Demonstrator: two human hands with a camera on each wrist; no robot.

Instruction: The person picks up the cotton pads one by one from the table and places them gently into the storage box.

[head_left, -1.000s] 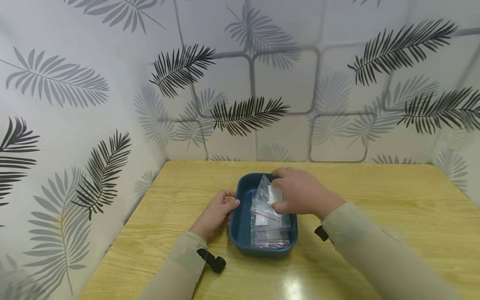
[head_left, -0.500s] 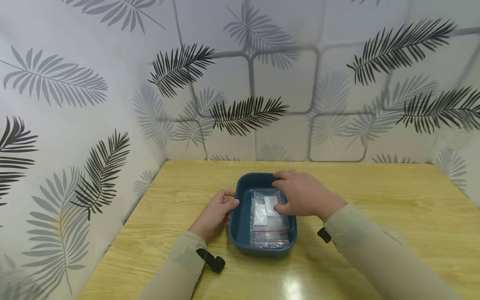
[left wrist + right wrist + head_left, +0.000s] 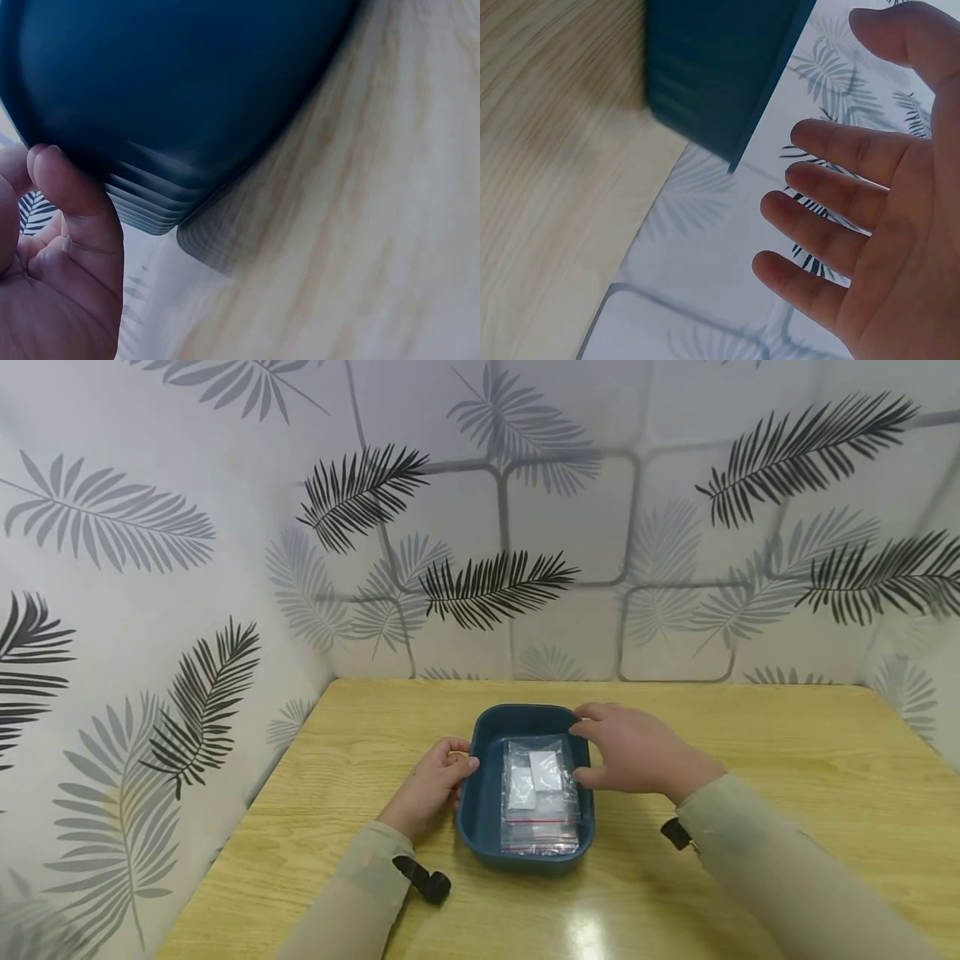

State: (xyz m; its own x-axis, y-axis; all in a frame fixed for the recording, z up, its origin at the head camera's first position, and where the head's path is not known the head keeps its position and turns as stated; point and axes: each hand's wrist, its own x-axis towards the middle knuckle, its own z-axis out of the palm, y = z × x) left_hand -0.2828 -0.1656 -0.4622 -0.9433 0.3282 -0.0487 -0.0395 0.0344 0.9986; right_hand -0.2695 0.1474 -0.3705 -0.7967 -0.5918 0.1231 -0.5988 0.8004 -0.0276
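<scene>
A dark blue plastic bin (image 3: 480,827) stands on the wooden table. Inside it lies a stack of clear zip bags (image 3: 542,837) with red seal lines, and white slips show in the upper ones. My left hand (image 3: 431,785) holds the bin's left rim between thumb and fingers; in the left wrist view the thumb (image 3: 71,187) is against the bin's edge. My right hand (image 3: 637,752) hovers by the bin's right rim, holding nothing. In the right wrist view its fingers (image 3: 847,146) are spread and relaxed, apart from the bin wall (image 3: 705,75).
The wooden table (image 3: 750,760) extends to both sides of the bin. A wall (image 3: 562,635) with leaf patterns rises behind the table, and another wall (image 3: 247,693) stands along its left edge. Black straps sit around both sleeves.
My right hand has let go of a zip bag, which now lies flat on the stack. That hand has then moved right, out over the bin's rim. The left hand stays in place.
</scene>
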